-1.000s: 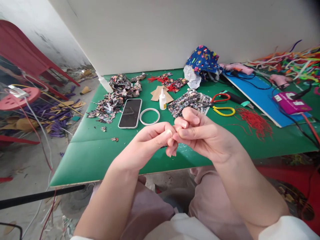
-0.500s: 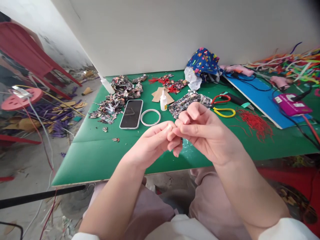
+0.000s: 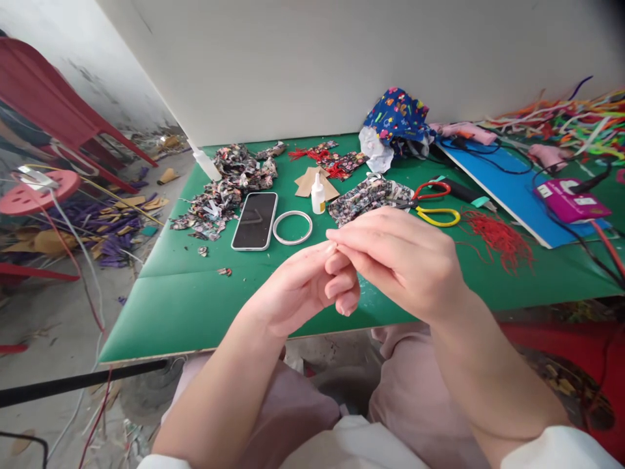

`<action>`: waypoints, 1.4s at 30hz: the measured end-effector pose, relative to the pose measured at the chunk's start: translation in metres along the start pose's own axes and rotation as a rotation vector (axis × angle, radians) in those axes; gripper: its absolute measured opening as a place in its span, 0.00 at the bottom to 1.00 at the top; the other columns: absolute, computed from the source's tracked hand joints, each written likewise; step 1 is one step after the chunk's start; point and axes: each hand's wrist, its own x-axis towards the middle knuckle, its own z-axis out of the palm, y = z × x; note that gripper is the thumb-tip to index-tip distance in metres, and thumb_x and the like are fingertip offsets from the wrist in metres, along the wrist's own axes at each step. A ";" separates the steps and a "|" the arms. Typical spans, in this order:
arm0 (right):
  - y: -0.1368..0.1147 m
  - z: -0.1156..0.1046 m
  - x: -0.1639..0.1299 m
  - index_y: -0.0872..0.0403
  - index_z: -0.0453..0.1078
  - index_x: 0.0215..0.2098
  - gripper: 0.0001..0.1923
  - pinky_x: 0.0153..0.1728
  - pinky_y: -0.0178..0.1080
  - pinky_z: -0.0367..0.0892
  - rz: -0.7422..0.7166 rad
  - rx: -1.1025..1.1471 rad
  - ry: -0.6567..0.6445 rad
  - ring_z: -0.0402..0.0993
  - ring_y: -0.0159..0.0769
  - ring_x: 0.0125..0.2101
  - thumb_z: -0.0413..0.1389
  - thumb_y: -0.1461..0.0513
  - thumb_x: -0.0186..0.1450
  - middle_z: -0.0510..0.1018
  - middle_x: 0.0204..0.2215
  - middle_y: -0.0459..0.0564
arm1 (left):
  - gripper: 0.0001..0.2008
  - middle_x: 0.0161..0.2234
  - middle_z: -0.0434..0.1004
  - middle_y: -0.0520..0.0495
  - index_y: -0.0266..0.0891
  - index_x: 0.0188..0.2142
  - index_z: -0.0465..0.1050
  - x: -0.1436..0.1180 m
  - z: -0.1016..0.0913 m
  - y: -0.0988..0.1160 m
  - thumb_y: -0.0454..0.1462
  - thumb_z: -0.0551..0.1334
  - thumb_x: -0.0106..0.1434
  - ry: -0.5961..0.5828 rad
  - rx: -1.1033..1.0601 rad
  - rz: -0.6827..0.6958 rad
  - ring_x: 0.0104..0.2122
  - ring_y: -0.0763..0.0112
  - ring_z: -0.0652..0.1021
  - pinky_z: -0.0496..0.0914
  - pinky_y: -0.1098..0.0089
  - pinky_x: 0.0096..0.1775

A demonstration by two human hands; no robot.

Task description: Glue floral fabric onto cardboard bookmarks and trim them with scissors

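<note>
My left hand [image 3: 297,286] and my right hand [image 3: 405,260] meet above the near edge of the green table [image 3: 185,293]. The right hand's fingertips pinch at the tip of my left index finger, while the other left fingers curl inward. Whether anything small sits between the fingertips is hidden. Just beyond the hands lie a folded piece of floral fabric [image 3: 364,198], a white ring [image 3: 291,227], a small glue bottle [image 3: 318,194] and a dark phone [image 3: 254,220].
Red-and-yellow scissors [image 3: 432,203] and a tangle of red threads [image 3: 495,238] lie to the right. A heap of floral scraps [image 3: 224,185] is at the back left, a blue patterned cloth [image 3: 398,117] by the wall, and a blue board [image 3: 508,189] with a pink device [image 3: 569,200] at the far right. A red stool [image 3: 34,192] stands on the littered floor, left.
My right hand has turned palm-down and flattened over the left fingertips, its fingers now stretched leftward. The small dark speck seen under the fingers half a second ago no longer shows.
</note>
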 end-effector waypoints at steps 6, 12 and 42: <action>0.004 0.001 -0.002 0.56 0.71 0.35 0.08 0.36 0.39 0.72 -0.007 -0.077 -0.040 0.74 0.34 0.33 0.51 0.69 0.64 0.79 0.30 0.51 | 0.12 0.19 0.56 0.55 0.37 0.26 0.62 0.001 0.001 0.001 0.37 0.52 0.66 0.074 -0.039 -0.037 0.22 0.77 0.69 0.67 0.73 0.29; 0.008 0.005 -0.002 0.56 0.70 0.33 0.08 0.35 0.38 0.70 0.022 -0.038 -0.060 0.72 0.33 0.33 0.49 0.68 0.65 0.78 0.30 0.50 | 0.11 0.19 0.55 0.56 0.37 0.26 0.62 0.000 0.002 0.002 0.36 0.53 0.65 0.069 -0.121 -0.078 0.20 0.78 0.67 0.66 0.74 0.28; 0.007 0.005 -0.001 0.55 0.72 0.34 0.06 0.39 0.35 0.69 0.264 0.199 -0.013 0.74 0.31 0.35 0.52 0.65 0.64 0.79 0.32 0.47 | 0.15 0.25 0.76 0.59 0.41 0.30 0.63 0.005 0.004 -0.002 0.30 0.69 0.50 0.389 0.034 0.393 0.26 0.80 0.76 0.69 0.81 0.28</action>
